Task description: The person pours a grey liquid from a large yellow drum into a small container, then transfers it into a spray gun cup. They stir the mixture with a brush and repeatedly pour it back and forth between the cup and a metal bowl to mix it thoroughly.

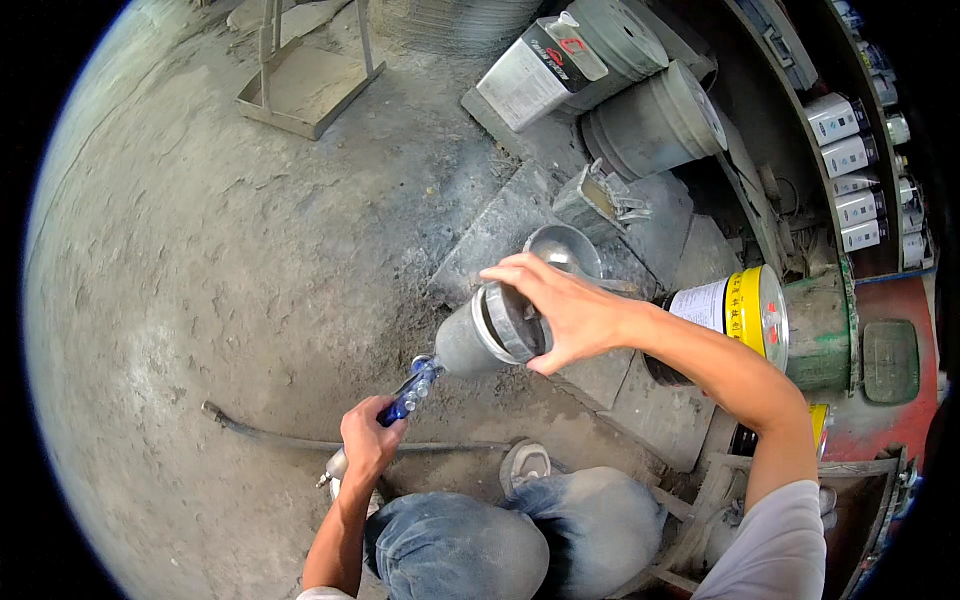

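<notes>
My left hand [368, 432] is closed around the handle of a blue spray gun [410, 390], with silver fittings [332, 472] just below the hand. A grey cup [460, 342] is attached to the gun, tilted toward the right. My right hand [565, 315] grips the dark grey lid [510, 322] on the cup's wide end, fingers over its top and thumb beneath. Just beyond the right hand, a metal bowl [575, 238] sits near a dirty small tin [580, 198] on a stained board [475, 240].
A hose [260, 430] lies across the dusty floor [200, 280]. A metal tray with uprights [300, 105] stands upper left, pails [655, 125] and a rectangular can [525, 80] at the back. A yellow-banded bucket [730, 310], shelves of cans [850, 160] and a wooden frame [690, 540] line the right.
</notes>
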`<state>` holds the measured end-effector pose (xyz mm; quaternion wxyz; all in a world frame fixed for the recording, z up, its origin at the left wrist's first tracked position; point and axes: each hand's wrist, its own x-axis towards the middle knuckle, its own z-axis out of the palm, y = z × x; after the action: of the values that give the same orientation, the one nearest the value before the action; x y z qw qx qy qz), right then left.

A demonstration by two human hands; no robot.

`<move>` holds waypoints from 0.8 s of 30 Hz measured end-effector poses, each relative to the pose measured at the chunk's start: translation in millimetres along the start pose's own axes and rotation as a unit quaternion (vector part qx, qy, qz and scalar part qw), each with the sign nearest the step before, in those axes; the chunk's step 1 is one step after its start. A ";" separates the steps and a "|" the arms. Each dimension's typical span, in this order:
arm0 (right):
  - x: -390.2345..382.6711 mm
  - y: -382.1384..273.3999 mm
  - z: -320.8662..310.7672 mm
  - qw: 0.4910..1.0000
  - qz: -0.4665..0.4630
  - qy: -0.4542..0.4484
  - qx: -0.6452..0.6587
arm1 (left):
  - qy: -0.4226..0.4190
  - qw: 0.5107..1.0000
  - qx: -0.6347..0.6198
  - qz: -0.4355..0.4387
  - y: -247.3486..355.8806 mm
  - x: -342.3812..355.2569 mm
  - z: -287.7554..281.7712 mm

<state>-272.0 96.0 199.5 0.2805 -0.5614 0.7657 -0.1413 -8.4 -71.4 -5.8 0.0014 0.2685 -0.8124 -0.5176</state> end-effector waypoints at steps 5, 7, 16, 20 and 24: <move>-22.4 4.9 6.5 0.999 -0.022 0.012 0.030 | -0.018 0.997 0.044 0.057 -2.5 3.4 -5.5; -25.6 -4.3 4.4 0.998 -0.048 -0.006 -0.028 | -0.038 0.995 0.063 0.072 1.6 7.7 -12.6; -49.5 -19.0 7.1 0.929 -0.266 0.015 -0.258 | -0.135 0.981 0.045 0.130 6.9 23.2 -33.0; -49.9 -19.9 16.1 0.883 -0.387 0.031 -0.265 | -0.175 0.970 0.053 0.162 2.1 31.6 -39.8; -56.2 -20.6 8.1 0.943 -0.235 -0.032 -0.235 | -0.155 0.970 0.068 0.173 6.8 32.3 -35.9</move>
<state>-239.2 142.7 219.1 0.1241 -0.7791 0.6145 -0.0015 -29.0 -113.5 7.6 -0.0532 0.0403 -0.8701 -0.4884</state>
